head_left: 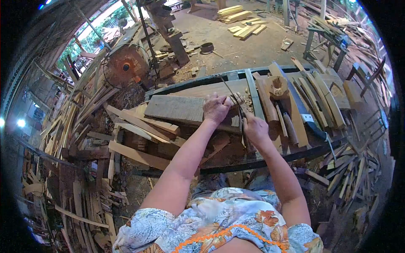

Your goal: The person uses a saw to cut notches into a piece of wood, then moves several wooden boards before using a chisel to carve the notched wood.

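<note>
Left hand (216,107) curled shut atop grey plank (177,109), its hold unclear; right hand (255,128), at its 4 o'clock, fisted round thin blade (239,111). Fan (126,65) at 10 o'clock.

Open-sided wood workshop with a packed dirt floor (253,46). Daylight and green foliage (90,40) show through the open far left side. Wooden offcuts (80,126) heap along the left, and pale planks (236,14) are stacked on the far floor. A rusty round fan (126,65) stands left of centre, with a small trestle bench (327,38) at the right.
</note>
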